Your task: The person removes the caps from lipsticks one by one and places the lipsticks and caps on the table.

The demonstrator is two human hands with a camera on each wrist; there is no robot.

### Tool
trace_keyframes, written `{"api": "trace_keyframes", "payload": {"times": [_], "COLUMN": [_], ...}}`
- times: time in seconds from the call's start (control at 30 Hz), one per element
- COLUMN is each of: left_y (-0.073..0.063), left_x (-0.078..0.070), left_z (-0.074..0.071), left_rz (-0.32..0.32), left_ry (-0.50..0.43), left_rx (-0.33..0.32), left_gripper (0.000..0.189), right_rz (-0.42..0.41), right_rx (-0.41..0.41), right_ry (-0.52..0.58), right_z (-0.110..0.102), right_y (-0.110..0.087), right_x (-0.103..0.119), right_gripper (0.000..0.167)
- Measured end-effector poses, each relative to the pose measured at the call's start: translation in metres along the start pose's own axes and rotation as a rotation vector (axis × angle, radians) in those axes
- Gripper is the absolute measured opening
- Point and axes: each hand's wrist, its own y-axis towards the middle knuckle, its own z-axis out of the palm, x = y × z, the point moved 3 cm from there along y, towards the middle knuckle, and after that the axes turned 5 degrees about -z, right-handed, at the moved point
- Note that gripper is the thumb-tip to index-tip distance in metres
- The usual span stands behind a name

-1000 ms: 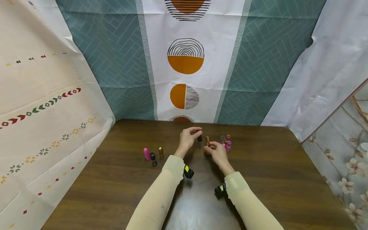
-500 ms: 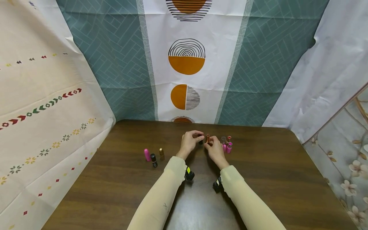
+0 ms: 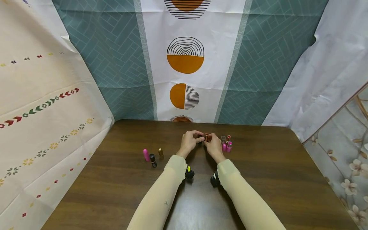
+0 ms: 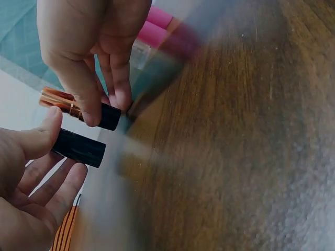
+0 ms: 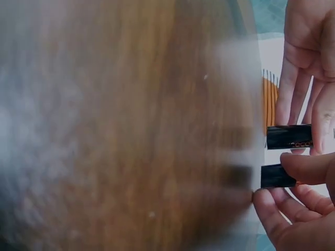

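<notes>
My left hand [image 3: 188, 142] pinches a black lipstick cap [image 4: 82, 148] between thumb and fingers. My right hand [image 3: 214, 147] grips a lipstick tube [image 4: 109, 116] by its black base, and the shiny copper-coloured upper part [image 3: 206, 136] sticks out beyond the fingers. In the left wrist view the two pieces lie side by side, apart from each other. Lettering shows on the cap's side in the right wrist view, where the tube's black base [image 5: 277, 176] sits below it; the copper part is mostly hidden there by fingers.
Right of my right hand stand a pink tube [image 3: 229, 147], a pink cap [image 3: 224, 147], a copper-topped tube [image 3: 228, 138] and a clear cap [image 3: 223, 139]. To the left are a pink [image 3: 146, 155], a black [image 3: 153, 160] and a gold lipstick [image 3: 160, 152]. Curtains hang behind the table [image 3: 115, 191].
My right hand has moved left with the lipstick tube, bringing it close beside the cap. My left hand, still holding the cap, has shifted slightly right and nearer.
</notes>
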Motion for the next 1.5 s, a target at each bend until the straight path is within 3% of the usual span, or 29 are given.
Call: {"api": "trace_keyframes", "payload": {"times": [1.07, 1.3, 1.5], "left_y": [-0.0015, -0.004, -0.0048], "left_x": [0.0058, 0.003, 0.0019], "left_z": [0.0052, 0.0029, -0.002], "left_rz": [-0.026, -0.028, -0.025], "left_ry": [-0.039, -0.058, -0.067], "left_rx": [0.098, 0.1, 0.084], "left_gripper": [0.023, 0.028, 0.032], "right_rz": [0.033, 0.015, -0.011], "right_rx": [0.065, 0.08, 0.141], "right_ry": [-0.001, -0.011, -0.013], "right_z": [0.0024, -0.0001, -0.0053], "right_y": [-0.0004, -0.0001, 0.0027], "right_x": [0.0005, -0.0003, -0.0016], "right_gripper": [0.028, 0.035, 0.042]}}
